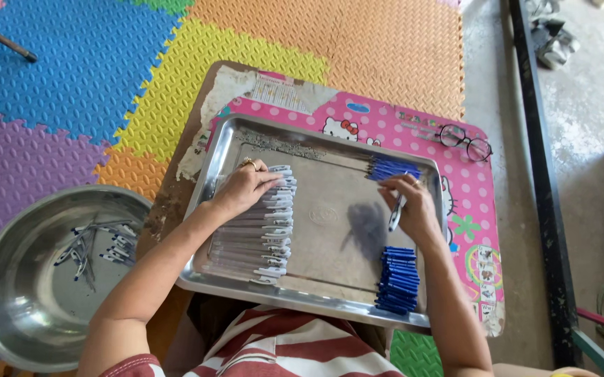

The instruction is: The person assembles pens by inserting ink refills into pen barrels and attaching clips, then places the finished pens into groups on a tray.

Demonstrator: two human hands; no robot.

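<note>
A steel tray [330, 293] lies on a pink low table [471, 230]. My left hand [242, 187], with a ring on one finger, rests on the top of a row of clear pen barrels [260, 241] lined up along the tray's left side. My right hand [412, 206] holds one pen part [395, 215] upright over the tray's right side. A pile of blue pen caps [398, 279] lies at the near right of the tray. A smaller bunch of blue pieces [389, 167] sits at the far right corner.
A large steel bowl [9, 307] with several finished pens [96, 248] sits on the floor at my left. Eyeglasses [465, 140] lie on the table's far right. Coloured foam mats [71, 77] cover the floor; bare concrete and a dark metal bar [543, 209] are to the right.
</note>
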